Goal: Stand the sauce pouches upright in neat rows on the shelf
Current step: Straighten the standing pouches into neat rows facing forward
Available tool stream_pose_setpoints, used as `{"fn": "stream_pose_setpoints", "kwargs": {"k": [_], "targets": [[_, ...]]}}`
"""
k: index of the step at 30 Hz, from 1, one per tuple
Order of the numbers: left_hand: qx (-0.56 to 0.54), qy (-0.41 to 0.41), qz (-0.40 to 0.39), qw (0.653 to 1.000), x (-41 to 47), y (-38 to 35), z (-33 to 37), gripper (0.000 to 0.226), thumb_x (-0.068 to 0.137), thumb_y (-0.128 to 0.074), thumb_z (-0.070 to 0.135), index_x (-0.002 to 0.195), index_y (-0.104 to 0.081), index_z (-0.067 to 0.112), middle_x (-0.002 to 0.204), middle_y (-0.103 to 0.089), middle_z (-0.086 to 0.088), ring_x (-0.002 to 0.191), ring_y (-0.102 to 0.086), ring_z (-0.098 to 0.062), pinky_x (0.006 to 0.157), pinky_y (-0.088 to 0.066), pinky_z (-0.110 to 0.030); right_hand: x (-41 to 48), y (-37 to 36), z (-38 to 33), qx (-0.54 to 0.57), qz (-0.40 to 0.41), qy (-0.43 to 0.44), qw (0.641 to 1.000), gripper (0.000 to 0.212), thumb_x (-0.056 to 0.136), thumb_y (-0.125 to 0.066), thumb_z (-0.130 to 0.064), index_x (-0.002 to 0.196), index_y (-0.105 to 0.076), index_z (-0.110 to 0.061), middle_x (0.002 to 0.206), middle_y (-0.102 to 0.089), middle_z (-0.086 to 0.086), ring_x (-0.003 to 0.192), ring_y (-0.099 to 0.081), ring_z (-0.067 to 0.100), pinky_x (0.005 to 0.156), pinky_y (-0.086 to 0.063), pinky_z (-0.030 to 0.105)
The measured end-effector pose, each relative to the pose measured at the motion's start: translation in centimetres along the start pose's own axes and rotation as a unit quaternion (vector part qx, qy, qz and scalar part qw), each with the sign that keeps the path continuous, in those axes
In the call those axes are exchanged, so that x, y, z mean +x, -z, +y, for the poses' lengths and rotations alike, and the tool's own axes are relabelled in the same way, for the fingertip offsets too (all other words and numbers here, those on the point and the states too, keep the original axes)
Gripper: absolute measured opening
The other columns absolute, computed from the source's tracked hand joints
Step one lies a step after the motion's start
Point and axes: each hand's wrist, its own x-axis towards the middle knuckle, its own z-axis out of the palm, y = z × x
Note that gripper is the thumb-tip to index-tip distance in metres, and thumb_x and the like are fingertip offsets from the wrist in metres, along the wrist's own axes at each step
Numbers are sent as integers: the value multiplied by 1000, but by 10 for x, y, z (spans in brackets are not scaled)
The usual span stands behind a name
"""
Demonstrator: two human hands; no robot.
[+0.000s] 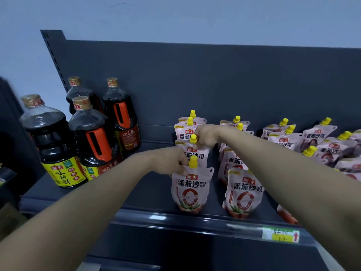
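Left forearm (88,194) and right forearm (293,173) are bare to the frame's lower edge; left hand (172,161) and right hand (205,136) likewise bare.

Shop: price tag (280,235) on shelf (156,217), stocked soy-sauce bottles (56,141).

The left hand (172,161) has fingers hidden behind the front pouch (190,189). The right hand (205,135) has fingers hidden behind the second pouch (195,153). The right arm (283,169) covers most of the middle row of pouches (232,161). The price tag (280,234) is too blurry to read. The rightmost pouches (351,165) are cut off.
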Motion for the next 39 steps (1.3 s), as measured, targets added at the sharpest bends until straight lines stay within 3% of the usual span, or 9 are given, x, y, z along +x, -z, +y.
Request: {"fn": "stream_pose_setpoints", "kwargs": {"k": [4, 10, 13, 20, 26, 29, 33, 36, 39], "targets": [[-2, 12, 0, 1000, -2, 1, -2, 24, 90, -56, 9, 100, -64, -12, 93, -58, -10, 88, -55, -21, 93, -48, -47, 2, 2, -1, 4, -10, 7, 1000, 34, 89, -66, -25, 65, -45, -14, 68, -43, 1, 59, -50, 20, 48, -40, 23], [-59, 18, 11, 998, -7, 6, 0, 21, 88, -61, 10, 104, -69, 0, 101, -67, -8, 94, -62, -17, 91, -55, -38, 4, 3, -2, 37, -32, 3, 999, 31, 88, -67, -23, 66, -48, -12, 69, -45, 2, 58, -52, 18, 45, -48, 22], [-89, 20, -14, 996, -11, 16, 2, 25, 84, -67, 25, 105, -72, 13, 107, -73, -3, 97, -67, -14, 90, -55, -31, 5, 4, -1, 66, -48, -3, 997, 30, 88, -67, -21, 68, -49, -9, 74, -46, 5, 71, -56, 23, 58, -59, 28], [-191, -3, 67, 979, -16, 36, -2, 57, 68, -58, 61, 96, -73, 14, 99, -75, -8, 91, -72, -18, 86, -56, -31, 8, 9, -4, 49, -71, -12, 996, 26, 88, -67, -24, 102, -62, -2, 95, -53, 5, 74, -59, 19, 42, -50, 17], [-203, -9, 197, 959, -2, 44, -18, 12, 88, -62, 27, 89, -71, 18, 81, -74, 4, 74, -70, -8, 70, -57, -18, 8, 22, 1, 81, -135, -11, 987, 11, 82, -70, -3, 81, -63, -11, 82, -59, 5, 74, -57, 16, 77, -56, 29], [-187, -2, 253, 949, 11, 50, -26, 10, 89, -60, 9, 92, -68, 14, 77, -66, 5, 70, -62, -8, 62, -53, -13, 3, 40, 7, 70, -150, -14, 986, 28, 83, -61, 10, 98, -69, -13, 104, -67, 6, 90, -65, 15, 77, -55, 24], [-113, 17, 298, 948, 33, 58, -34, 17, 88, -61, 10, 104, -67, 9, 87, -65, 2, 77, -57, -8, 67, -46, -17, 8, 59, 15, 59, -16, -36, 997, 35, 84, -58, 6, 118, -65, -2, 100, -63, 7, 89, -57, 18, 67, -49, 22], [-101, 37, 299, 948, 55, 61, -39, 32, 87, -62, 15, 118, -59, 8, 114, -63, -7, 97, -56, -13, 79, -41, -22, 17, 65, 19, 67, 97, -56, 991, 13, 84, -64, -1, 87, -65, -13, 95, -56, 9, 85, -52, 21, 76, -45, 28], [-115, 46, 292, 948, 76, 62, -41, 42, 88, -62, 15, 128, -51, 6, 127, -58, -9, 114, -55, -20, 87, -41, -25, 29, 62, 20, 7, 112, -77, 991, 18, 90, -53, -7, 72, -56, -8, 93, -54, 12, 84, -50, 24, 69, -44, 26]]}}
